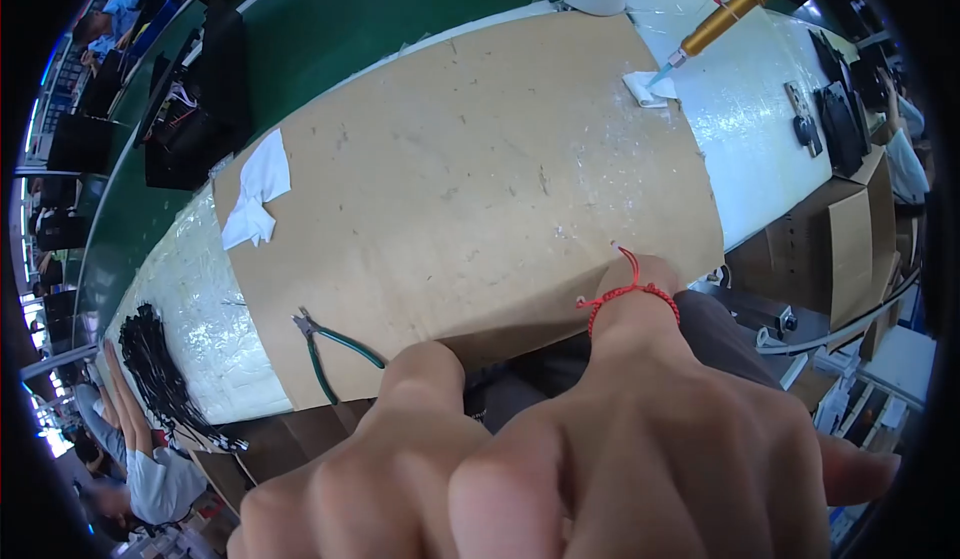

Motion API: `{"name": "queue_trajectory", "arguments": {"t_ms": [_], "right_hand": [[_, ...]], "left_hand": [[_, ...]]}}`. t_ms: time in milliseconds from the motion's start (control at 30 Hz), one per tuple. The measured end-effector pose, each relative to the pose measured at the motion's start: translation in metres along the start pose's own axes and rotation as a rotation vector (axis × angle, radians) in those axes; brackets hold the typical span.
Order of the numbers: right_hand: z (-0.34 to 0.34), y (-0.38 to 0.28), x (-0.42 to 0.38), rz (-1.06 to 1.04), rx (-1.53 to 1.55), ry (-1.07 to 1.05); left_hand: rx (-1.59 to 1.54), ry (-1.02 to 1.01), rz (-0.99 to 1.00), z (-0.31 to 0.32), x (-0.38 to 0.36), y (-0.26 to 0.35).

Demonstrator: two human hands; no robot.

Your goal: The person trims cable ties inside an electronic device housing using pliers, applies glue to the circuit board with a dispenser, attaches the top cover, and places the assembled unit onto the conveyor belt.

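Note:
Both hands are raised close to the camera, large and blurred. My left hand fills the lower middle, knuckles bent, its fingertips hidden past the bottom edge. Beside and partly over it is my right hand, a red braided bracelet round its wrist. One digit of it points out to the right; the other fingertips are hidden. Whether either hand holds something does not show. Beyond the left wrist, green-handled pliers lie on a brown cardboard sheet.
White cloths lie at the sheet's left and under a gold dispenser's tip at upper right. Black cables are bundled at left. Cardboard boxes stand right. People are at left and far right.

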State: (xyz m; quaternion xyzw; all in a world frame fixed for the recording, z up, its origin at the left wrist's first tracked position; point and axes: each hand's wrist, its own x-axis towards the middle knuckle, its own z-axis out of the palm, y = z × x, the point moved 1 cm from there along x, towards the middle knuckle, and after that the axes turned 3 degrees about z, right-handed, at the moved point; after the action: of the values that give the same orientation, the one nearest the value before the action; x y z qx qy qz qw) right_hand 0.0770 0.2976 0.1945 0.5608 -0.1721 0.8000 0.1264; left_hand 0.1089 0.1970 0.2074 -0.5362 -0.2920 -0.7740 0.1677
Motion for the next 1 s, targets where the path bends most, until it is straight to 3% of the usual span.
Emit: {"name": "queue_trajectory", "arguments": {"t_ms": [300, 433, 500, 533, 567, 633, 733, 867, 900, 967, 1000], "right_hand": [[0.005, -0.010, 0.012, 0.149, 0.005, -0.091], [-0.005, 0.008, 0.021, 0.297, -0.064, -0.143], [-0.012, 0.029, 0.022, 0.371, -0.107, -0.130], [-0.016, 0.041, 0.021, 0.409, -0.127, -0.113], [-0.021, 0.054, 0.017, 0.452, -0.138, -0.087], [-0.032, 0.090, 0.010, 0.596, -0.145, 0.005], [-0.057, 0.163, -0.008, 0.833, -0.410, 0.122], [-0.111, 0.294, -0.033, 1.350, -0.323, 0.252], [-0.126, 0.325, -0.040, 1.331, -0.318, 0.249], [-0.150, 0.386, -0.051, 1.658, -0.359, 0.385], [-0.152, 0.399, -0.046, 1.741, -0.355, 0.292]], "left_hand": [[0.140, 0.071, -0.005, 0.012, 0.008, 0.007], [0.389, 0.407, -0.078, 0.005, -0.024, 0.020], [0.621, 0.681, -0.338, 0.004, -0.080, 0.022], [0.887, 0.591, -0.448, 0.002, -0.106, 0.025], [1.006, 0.616, -0.606, 0.008, -0.140, 0.025], [1.181, 0.430, -0.763, 0.015, -0.192, 0.035], [1.405, 0.244, -0.783, 0.025, -0.224, 0.055], [1.455, 0.185, -0.748, 0.023, -0.240, 0.072], [1.465, 0.149, -0.712, 0.022, -0.237, 0.074], [1.474, 0.136, -0.656, 0.017, -0.233, 0.080], [1.480, 0.148, -0.615, 0.012, -0.231, 0.083]]}}
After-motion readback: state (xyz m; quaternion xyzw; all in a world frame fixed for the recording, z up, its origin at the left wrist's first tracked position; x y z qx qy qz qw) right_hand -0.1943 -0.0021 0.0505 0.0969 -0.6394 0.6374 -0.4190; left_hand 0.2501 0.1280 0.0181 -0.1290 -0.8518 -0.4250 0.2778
